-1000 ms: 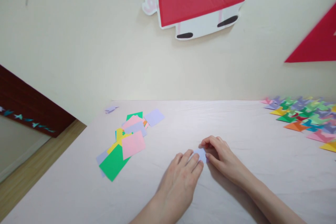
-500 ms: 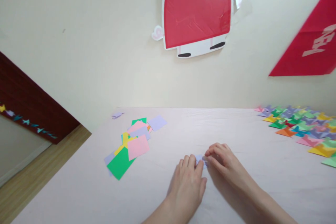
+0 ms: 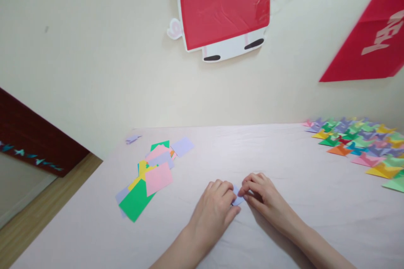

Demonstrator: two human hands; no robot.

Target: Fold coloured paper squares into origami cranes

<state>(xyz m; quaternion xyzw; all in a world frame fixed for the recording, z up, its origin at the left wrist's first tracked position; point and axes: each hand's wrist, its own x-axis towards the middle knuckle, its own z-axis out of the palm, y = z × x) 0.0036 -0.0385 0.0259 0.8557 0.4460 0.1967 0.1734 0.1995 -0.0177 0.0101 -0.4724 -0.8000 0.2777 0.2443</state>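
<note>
A small lilac piece of folded paper (image 3: pixel 236 197) lies on the pale pink table (image 3: pixel 284 164) between my two hands. My left hand (image 3: pixel 214 210) rests on the table with its fingers curled over the paper's left edge. My right hand (image 3: pixel 261 191) pinches the paper's right side with thumb and fingertips. Most of the paper is hidden under my fingers.
A loose pile of coloured paper squares (image 3: pixel 151 172) lies to the left, with a small lilac folded piece (image 3: pixel 132 138) beyond it. Several folded coloured paper figures (image 3: pixel 360 145) crowd the far right. The wall behind carries a red cartoon cutout (image 3: pixel 224 8) and a red banner (image 3: pixel 369 42).
My left fingers have curled from lying flat on the paper to gripping its edge. Both hands shifted slightly left, and the camera view swung around.
</note>
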